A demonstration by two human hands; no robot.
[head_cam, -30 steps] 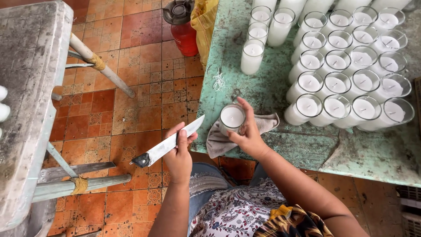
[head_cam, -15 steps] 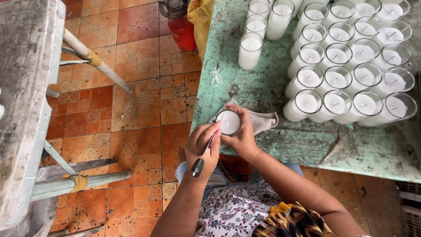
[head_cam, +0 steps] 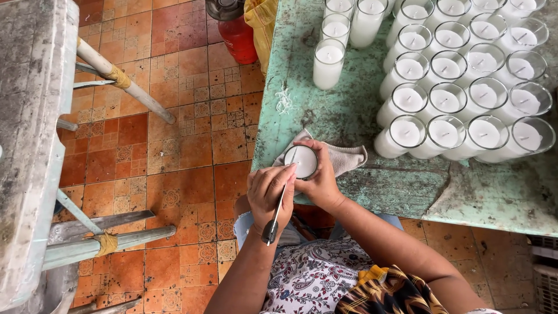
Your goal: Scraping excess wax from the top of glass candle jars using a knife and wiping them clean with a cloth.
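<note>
Nearest, our left hand [head_cam: 268,192] has its grip closed on a knife [head_cam: 275,214], black handle toward us, blade tip at the rim of a glass candle [head_cam: 300,161]. Our right hand [head_cam: 318,180] grips that candle at the bench [head_cam: 349,116] edge, over a grey cloth [head_cam: 344,157]. Farther off, rows of filled candle glasses [head_cam: 459,75].
</note>
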